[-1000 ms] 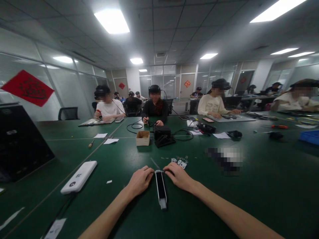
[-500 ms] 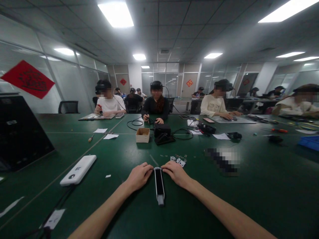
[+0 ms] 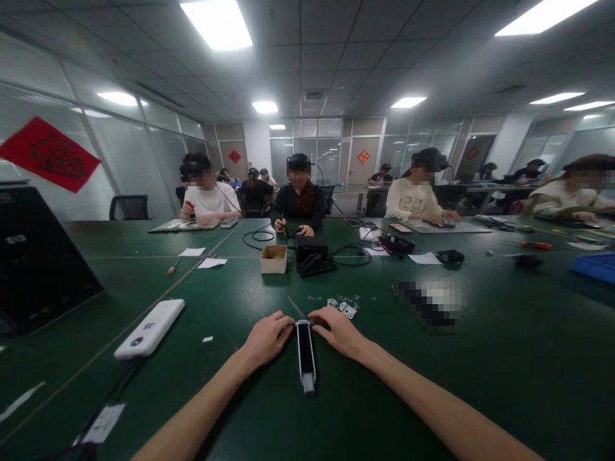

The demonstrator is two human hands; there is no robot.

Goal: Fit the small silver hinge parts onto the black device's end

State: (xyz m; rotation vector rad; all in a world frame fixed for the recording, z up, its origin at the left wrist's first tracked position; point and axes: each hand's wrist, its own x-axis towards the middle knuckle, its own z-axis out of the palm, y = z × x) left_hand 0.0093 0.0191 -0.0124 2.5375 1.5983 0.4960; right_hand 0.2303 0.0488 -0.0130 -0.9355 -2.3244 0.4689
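A narrow device with a black face and pale rim (image 3: 306, 352) lies lengthwise on the green table (image 3: 384, 410), its grey end toward me. At its far end, my left hand (image 3: 269, 336) has thumb and fingers pinched together on the left side. My right hand (image 3: 339, 331) is pinched in the same way on the right side. Whatever small part sits between the fingertips of each hand is too small to make out. Just beyond my right hand are white metal pieces (image 3: 346, 310) and several small rings (image 3: 353, 297).
A white power bank (image 3: 150, 328) with a cable lies at the left, near a black HP panel (image 3: 43, 262). Farther off are an open cardboard box (image 3: 273, 260), a black device (image 3: 312, 253) and cables. People sit across the table. A blue tray (image 3: 596, 267) is at the right.
The whole view has shifted slightly. Both hands stay at the far end of the device, and my right fingers have moved very little.
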